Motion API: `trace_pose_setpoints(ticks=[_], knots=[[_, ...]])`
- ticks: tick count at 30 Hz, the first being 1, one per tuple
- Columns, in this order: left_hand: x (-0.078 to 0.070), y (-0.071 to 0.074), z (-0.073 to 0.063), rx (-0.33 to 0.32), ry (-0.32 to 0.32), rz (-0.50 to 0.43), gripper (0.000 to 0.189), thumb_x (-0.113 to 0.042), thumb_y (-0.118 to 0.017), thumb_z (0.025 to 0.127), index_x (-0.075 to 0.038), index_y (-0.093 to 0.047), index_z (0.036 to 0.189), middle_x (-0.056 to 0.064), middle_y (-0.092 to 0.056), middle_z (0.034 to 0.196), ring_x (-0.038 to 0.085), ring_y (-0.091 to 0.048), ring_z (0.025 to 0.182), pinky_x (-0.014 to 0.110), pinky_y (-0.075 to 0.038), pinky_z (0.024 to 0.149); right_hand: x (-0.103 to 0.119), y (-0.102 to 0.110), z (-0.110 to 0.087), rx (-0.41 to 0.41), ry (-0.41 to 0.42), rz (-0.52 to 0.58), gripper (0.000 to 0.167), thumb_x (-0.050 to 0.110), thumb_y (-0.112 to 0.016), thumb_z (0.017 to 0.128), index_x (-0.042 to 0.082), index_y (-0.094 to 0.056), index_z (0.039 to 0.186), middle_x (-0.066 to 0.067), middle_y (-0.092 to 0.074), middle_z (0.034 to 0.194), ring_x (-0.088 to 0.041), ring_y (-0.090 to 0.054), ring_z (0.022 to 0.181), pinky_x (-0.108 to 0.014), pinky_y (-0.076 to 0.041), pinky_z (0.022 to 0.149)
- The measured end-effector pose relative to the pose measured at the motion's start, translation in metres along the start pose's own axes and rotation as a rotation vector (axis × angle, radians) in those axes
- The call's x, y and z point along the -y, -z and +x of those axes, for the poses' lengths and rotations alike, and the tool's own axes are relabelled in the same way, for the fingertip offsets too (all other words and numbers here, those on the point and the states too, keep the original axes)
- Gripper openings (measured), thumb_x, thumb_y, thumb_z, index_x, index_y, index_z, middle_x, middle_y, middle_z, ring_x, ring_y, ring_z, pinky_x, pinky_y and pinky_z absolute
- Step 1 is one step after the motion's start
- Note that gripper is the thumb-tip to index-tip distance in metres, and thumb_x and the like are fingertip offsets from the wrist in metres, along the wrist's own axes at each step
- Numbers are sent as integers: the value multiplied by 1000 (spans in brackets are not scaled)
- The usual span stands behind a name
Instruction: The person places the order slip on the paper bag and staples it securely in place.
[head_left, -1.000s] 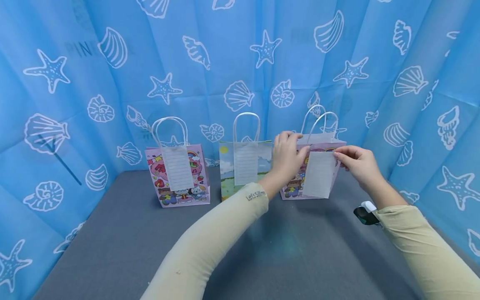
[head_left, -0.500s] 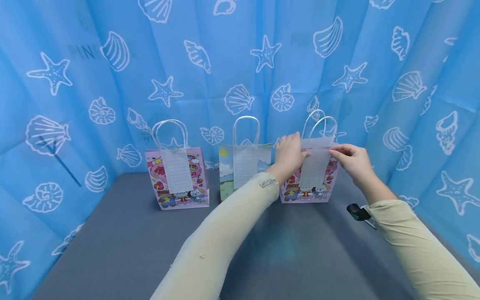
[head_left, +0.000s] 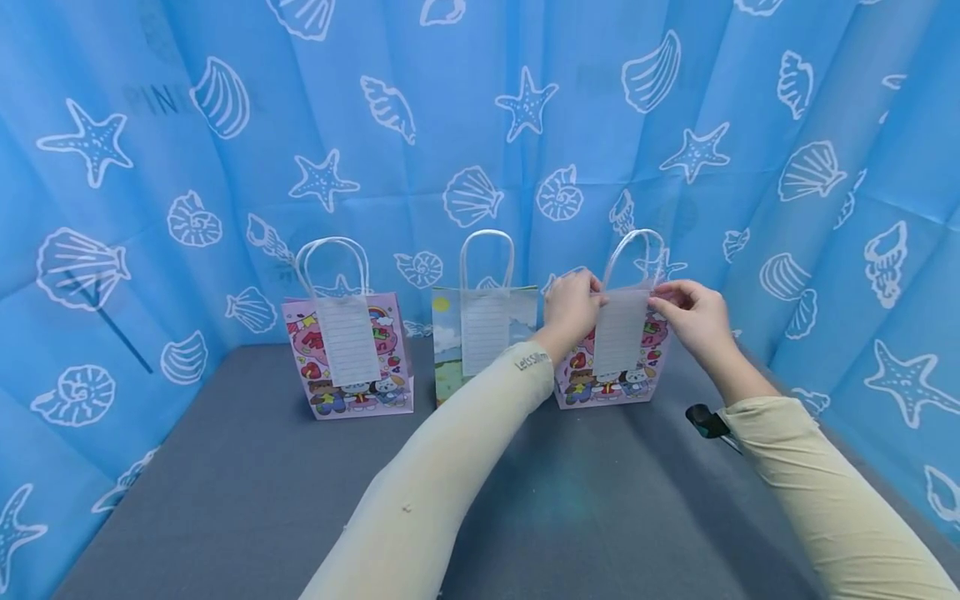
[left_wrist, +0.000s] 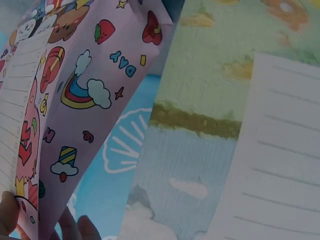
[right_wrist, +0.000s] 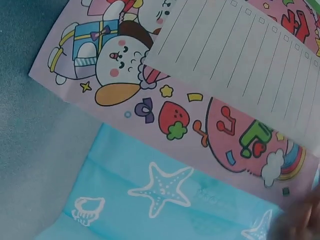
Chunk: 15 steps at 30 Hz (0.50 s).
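At the right stands a pink cartoon-printed paper gift bag (head_left: pixel 611 390) with white handles (head_left: pixel 637 250). A white lined sheet (head_left: pixel 618 337) lies flat on its front. My left hand (head_left: pixel 572 307) pinches the bag's upper left edge; the left wrist view shows the thumb (left_wrist: pixel 7 212) in front of the paper and fingers (left_wrist: pixel 82 229) behind. At the upper right edge, my right hand (head_left: pixel 696 315) pinches the rim between thumb and fingers. Only a blurred bit of that hand (right_wrist: pixel 297 220) shows in the right wrist view. Both handles stand close together.
Left of this bag stands a landscape-printed gift bag (head_left: pixel 447 333), partly behind my left arm. Another pink gift bag (head_left: pixel 401 387) is farther left. Each carries a lined sheet. A blue shell-patterned curtain (head_left: pixel 420 175) hangs behind the grey tabletop (head_left: pixel 247 492).
The right bag's mouth has been drawn together, and its two handles have come close to each other. The sheet, earlier standing tilted off the front, now lies flat. My right hand has moved slightly left.
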<state>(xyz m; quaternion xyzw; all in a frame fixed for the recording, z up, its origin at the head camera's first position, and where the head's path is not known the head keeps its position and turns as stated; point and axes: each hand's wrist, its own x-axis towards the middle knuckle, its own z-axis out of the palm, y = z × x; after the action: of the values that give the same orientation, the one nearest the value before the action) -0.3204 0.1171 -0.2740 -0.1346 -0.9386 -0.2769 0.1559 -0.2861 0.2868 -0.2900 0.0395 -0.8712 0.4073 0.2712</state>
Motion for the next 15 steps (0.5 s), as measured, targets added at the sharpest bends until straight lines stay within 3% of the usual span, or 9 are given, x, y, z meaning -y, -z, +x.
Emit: trace_pose_setpoints(ticks=[2, 4, 7, 9, 11, 13, 15], knots=[[0, -1, 0, 0, -2, -15, 13, -34, -65, 93, -21, -67, 97, -11, -66, 95, 7, -58, 90, 25, -42, 89, 1, 1, 2, -69, 31, -50, 40, 14, -66, 93, -9, -55, 125, -22, -53, 106, -27, -50, 92, -32, -44, 78], [0, -1, 0, 0, -12, -27, 12, -33, -66, 93, -21, -66, 94, -11, -65, 91, 5, -58, 86, 24, -43, 84, 2, 4, 7, -65, 49, -94, 53, 14, -68, 92, -7, -47, 136, -28, -48, 123, -39, -47, 111, -47, -40, 93], [1, 0, 0, 7, -14, -41, 12, -32, -66, 93, -21, -65, 93, -11, -64, 89, 5, -57, 81, 23, -43, 78, 0, 9, 14, 106, 45, -89, 65, 23, -65, 94, -8, -35, 143, -32, -38, 140, -49, -38, 127, -59, -33, 102], [2, 1, 0, 13, -9, -39, 12, -32, -65, 93, -20, -64, 92, -10, -63, 87, 6, -56, 79, 22, -43, 74, -1, 9, 17, 208, 24, -77, 61, 28, -62, 97, -9, -41, 140, -33, -45, 135, -46, -48, 121, -54, -41, 97], [3, 1, 0, 19, 1, -26, 13, -32, -65, 94, -19, -64, 93, -9, -63, 87, 6, -55, 78, 21, -43, 71, -2, 7, 18, 245, 14, -64, 52, 29, -60, 98, -11, -51, 129, -33, -55, 123, -36, -62, 103, -40, -51, 85], [4, 2, 1, 27, 1, -1, 14, -32, -63, 95, -18, -66, 97, -8, -63, 90, 7, -56, 81, 21, -44, 71, -3, 4, 17, 227, 22, -72, 43, 26, -60, 98, -12, -58, 118, -31, -62, 109, -20, -64, 86, -24, -51, 72], [3, 2, 2, 32, -4, 36, 17, -33, -62, 96, -19, -69, 101, -7, -64, 93, 7, -58, 85, 21, -45, 74, -4, 1, 16, 194, 33, -81, 37, 23, -60, 98, -11, -60, 113, -30, -65, 104, -10, -60, 79, -13, -45, 64]])
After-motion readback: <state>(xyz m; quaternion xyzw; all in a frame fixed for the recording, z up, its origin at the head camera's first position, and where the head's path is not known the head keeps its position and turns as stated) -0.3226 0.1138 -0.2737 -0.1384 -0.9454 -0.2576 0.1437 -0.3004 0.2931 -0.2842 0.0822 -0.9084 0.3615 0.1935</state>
